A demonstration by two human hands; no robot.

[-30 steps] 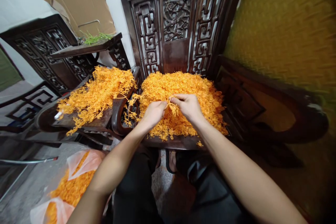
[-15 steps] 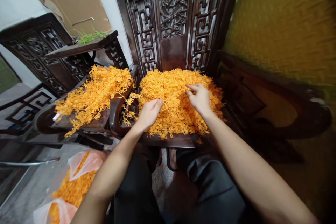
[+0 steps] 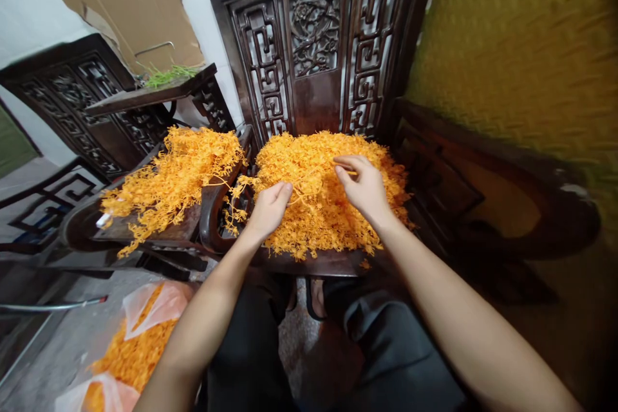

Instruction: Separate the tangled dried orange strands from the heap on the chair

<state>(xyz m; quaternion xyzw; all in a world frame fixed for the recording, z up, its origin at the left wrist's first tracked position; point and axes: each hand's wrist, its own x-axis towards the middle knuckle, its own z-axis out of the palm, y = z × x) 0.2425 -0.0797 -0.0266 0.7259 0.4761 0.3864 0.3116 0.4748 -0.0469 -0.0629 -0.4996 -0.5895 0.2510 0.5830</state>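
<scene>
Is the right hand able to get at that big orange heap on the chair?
Yes, it seems so: the right hand is open right over the orange heap, and nothing visible blocks its way down.

Home-like room, carved dark-wood armchairs (image 3: 316, 103), white tiled wall (image 3: 197, 3)

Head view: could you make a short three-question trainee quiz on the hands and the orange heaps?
1. Which hand is nearer the curved armrest: A) left, B) right?
2. True or false: the large orange heap lies on the chair seat.
3. Complete: the orange strands at lower left lie in a plastic ____.

Key:
1. A, the left hand.
2. True.
3. Bag.
</scene>
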